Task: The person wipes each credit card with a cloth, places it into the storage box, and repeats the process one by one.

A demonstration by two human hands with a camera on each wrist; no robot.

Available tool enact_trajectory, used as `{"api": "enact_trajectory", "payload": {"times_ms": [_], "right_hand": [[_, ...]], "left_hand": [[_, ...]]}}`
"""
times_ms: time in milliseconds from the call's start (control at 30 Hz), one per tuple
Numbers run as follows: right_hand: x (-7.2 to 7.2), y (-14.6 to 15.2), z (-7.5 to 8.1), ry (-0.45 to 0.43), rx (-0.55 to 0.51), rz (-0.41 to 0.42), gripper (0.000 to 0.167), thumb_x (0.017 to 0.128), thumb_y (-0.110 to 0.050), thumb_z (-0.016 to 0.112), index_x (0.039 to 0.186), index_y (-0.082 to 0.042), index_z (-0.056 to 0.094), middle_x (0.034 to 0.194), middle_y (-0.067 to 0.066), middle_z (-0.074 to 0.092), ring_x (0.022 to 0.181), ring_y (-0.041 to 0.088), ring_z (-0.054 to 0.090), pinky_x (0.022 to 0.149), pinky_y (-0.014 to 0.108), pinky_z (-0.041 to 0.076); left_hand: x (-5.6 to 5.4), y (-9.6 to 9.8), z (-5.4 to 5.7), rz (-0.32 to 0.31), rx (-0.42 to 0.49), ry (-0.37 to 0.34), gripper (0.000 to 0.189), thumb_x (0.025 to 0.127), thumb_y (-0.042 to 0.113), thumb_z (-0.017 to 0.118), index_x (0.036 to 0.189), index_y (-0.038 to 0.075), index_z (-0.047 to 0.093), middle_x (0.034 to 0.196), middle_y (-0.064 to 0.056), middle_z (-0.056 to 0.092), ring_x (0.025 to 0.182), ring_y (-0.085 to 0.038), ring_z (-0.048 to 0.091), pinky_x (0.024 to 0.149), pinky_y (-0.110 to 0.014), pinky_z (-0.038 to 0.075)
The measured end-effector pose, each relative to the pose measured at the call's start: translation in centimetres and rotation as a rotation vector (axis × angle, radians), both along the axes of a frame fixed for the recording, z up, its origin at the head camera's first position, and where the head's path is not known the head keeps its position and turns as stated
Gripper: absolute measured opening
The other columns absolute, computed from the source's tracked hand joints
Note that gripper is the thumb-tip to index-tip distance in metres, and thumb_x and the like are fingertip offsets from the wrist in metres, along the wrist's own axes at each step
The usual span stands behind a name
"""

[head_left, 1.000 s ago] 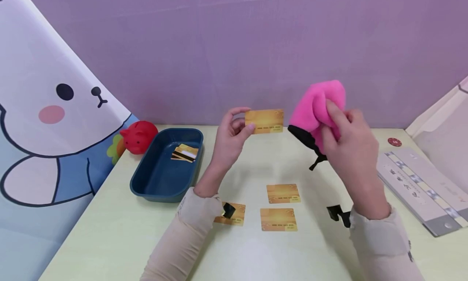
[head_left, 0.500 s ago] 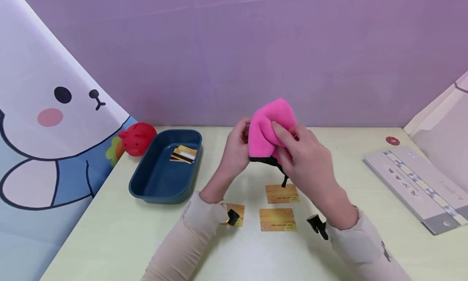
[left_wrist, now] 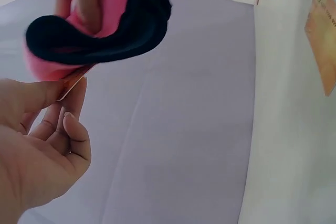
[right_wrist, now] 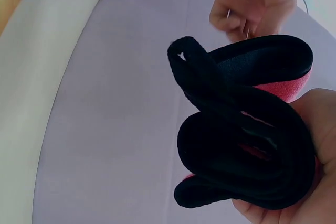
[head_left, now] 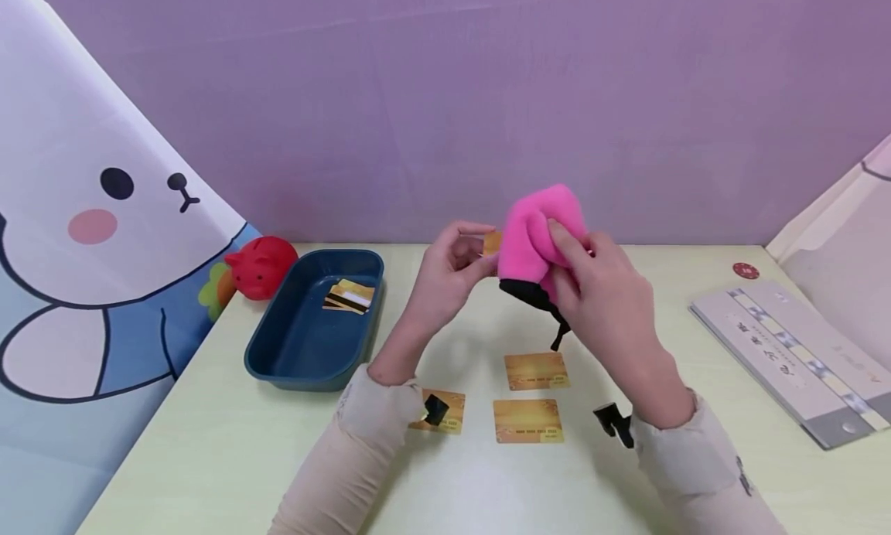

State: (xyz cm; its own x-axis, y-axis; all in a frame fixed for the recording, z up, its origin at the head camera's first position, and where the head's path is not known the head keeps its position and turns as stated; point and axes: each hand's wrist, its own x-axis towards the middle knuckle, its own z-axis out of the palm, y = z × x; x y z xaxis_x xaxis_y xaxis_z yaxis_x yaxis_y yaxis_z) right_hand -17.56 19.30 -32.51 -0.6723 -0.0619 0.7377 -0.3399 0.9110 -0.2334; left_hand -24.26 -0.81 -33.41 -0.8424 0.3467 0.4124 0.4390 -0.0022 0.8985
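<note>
My left hand [head_left: 445, 284] pinches a gold bank card [head_left: 491, 243] between thumb and fingers, raised above the table. A bunched pink fleece cloth [head_left: 539, 237] with black edging is gripped in my right hand [head_left: 605, 303]. It covers most of the card in the head view. From the left wrist, the cloth's black edge [left_wrist: 100, 51] lies right at the card [left_wrist: 73, 85], just past the thumb tip. A black loop [right_wrist: 191, 66] hangs off the folded cloth in the right wrist view.
Below the hands lie gold cards [head_left: 537, 371], [head_left: 528, 421] and, partly behind the left cuff, another card [head_left: 451, 411]. A blue tray [head_left: 299, 376] holds several cards [head_left: 349, 295], beside a red piggy bank [head_left: 261, 269]. Rightward are a poker chip [head_left: 745, 270] and a grey flat box [head_left: 780, 349].
My right hand brought the cloth left from its spot apart onto the card, covering it, then shifted slightly back right, baring the card's left end. My left hand keeps its pinch.
</note>
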Motion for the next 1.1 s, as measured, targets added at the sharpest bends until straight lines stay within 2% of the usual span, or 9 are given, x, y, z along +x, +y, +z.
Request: {"api": "enact_trajectory", "payload": {"times_ms": [133, 200, 333, 500, 633, 733, 800, 967, 1100], "right_hand": [[-0.4, 1.1, 0.2, -0.010, -0.043, -0.048, 0.039, 0.092, -0.012, 0.063, 0.131, -0.015, 0.067, 0.088, 0.020, 0.060, 0.071, 0.035, 0.056, 0.047, 0.054, 0.045], [-0.5, 1.9, 0.3, -0.017, -0.064, -0.078, 0.039, 0.093, -0.013, 0.063, 0.132, -0.015, 0.067, 0.089, 0.021, 0.060, 0.071, 0.037, 0.056, 0.049, 0.055, 0.045], [-0.6, 3.3, 0.6, -0.045, -0.106, -0.134, 0.040, 0.095, -0.015, 0.060, 0.135, -0.015, 0.065, 0.093, 0.023, 0.061, 0.072, 0.039, 0.057, 0.051, 0.057, 0.044], [-0.3, 4.0, 1.1, -0.045, -0.145, -0.171, 0.040, 0.096, -0.016, 0.058, 0.136, -0.015, 0.063, 0.097, 0.025, 0.061, 0.075, 0.042, 0.058, 0.055, 0.059, 0.042], [-0.1, 4.1, 1.4, -0.038, -0.167, -0.182, 0.041, 0.096, -0.018, 0.059, 0.136, -0.017, 0.064, 0.098, 0.024, 0.061, 0.077, 0.042, 0.059, 0.058, 0.059, 0.041], [0.0, 4.2, 1.6, -0.031, -0.175, -0.181, 0.041, 0.096, -0.018, 0.059, 0.136, -0.018, 0.063, 0.099, 0.024, 0.061, 0.079, 0.042, 0.059, 0.060, 0.059, 0.041], [0.0, 4.2, 1.7, -0.022, -0.178, -0.176, 0.041, 0.096, -0.019, 0.059, 0.136, -0.018, 0.063, 0.099, 0.024, 0.061, 0.081, 0.042, 0.059, 0.061, 0.058, 0.041], [0.2, 4.4, 1.9, -0.004, -0.182, -0.167, 0.041, 0.096, -0.017, 0.059, 0.136, -0.018, 0.063, 0.099, 0.025, 0.061, 0.082, 0.042, 0.059, 0.061, 0.058, 0.039], [0.2, 4.5, 1.9, 0.005, -0.180, -0.165, 0.041, 0.096, -0.017, 0.059, 0.136, -0.018, 0.063, 0.097, 0.024, 0.060, 0.080, 0.041, 0.058, 0.059, 0.056, 0.038]], "left_hand": [[0.0, -0.7, 0.5, 0.004, 0.002, -0.005, 0.034, 0.094, 0.002, 0.066, 0.127, 0.005, 0.058, 0.089, -0.012, 0.064, 0.072, -0.015, 0.056, 0.067, -0.029, 0.047], [0.0, -1.1, 0.8, 0.001, 0.006, -0.020, 0.034, 0.095, 0.003, 0.066, 0.128, 0.005, 0.057, 0.089, -0.008, 0.063, 0.075, -0.021, 0.058, 0.070, -0.029, 0.048], [-0.1, -1.7, 1.2, -0.005, 0.017, -0.044, 0.036, 0.096, 0.003, 0.065, 0.130, 0.006, 0.055, 0.089, -0.005, 0.061, 0.078, -0.022, 0.059, 0.072, -0.025, 0.049], [-0.2, -2.1, 1.2, 0.033, -0.021, -0.008, 0.029, 0.097, 0.007, 0.064, 0.126, 0.005, 0.064, 0.092, -0.008, 0.061, 0.073, -0.019, 0.051, 0.067, -0.024, 0.044], [-0.4, -2.2, 1.2, 0.055, -0.148, 0.003, 0.039, 0.096, 0.011, 0.067, 0.134, 0.007, 0.062, 0.118, -0.009, 0.061, 0.090, -0.020, 0.053, 0.075, -0.026, 0.045], [-0.5, -2.1, 1.3, 0.053, -0.229, 0.007, 0.051, 0.094, 0.005, 0.067, 0.144, 0.010, 0.054, 0.139, -0.007, 0.054, 0.114, -0.022, 0.053, 0.091, -0.034, 0.051], [-0.5, -2.0, 1.2, 0.080, -0.258, 0.018, 0.053, 0.094, 0.002, 0.065, 0.145, 0.009, 0.053, 0.141, -0.008, 0.053, 0.118, -0.024, 0.054, 0.093, -0.038, 0.052], [-0.6, -1.8, 0.8, 0.244, -0.301, 0.013, 0.034, 0.098, 0.016, 0.066, 0.131, 0.012, 0.066, 0.124, -0.006, 0.068, 0.108, -0.021, 0.063, 0.090, -0.034, 0.053], [-0.5, -2.0, 0.7, 0.310, -0.299, -0.016, 0.026, 0.098, 0.026, 0.066, 0.120, 0.013, 0.073, 0.095, -0.004, 0.071, 0.084, -0.020, 0.062, 0.069, -0.027, 0.048]]}}
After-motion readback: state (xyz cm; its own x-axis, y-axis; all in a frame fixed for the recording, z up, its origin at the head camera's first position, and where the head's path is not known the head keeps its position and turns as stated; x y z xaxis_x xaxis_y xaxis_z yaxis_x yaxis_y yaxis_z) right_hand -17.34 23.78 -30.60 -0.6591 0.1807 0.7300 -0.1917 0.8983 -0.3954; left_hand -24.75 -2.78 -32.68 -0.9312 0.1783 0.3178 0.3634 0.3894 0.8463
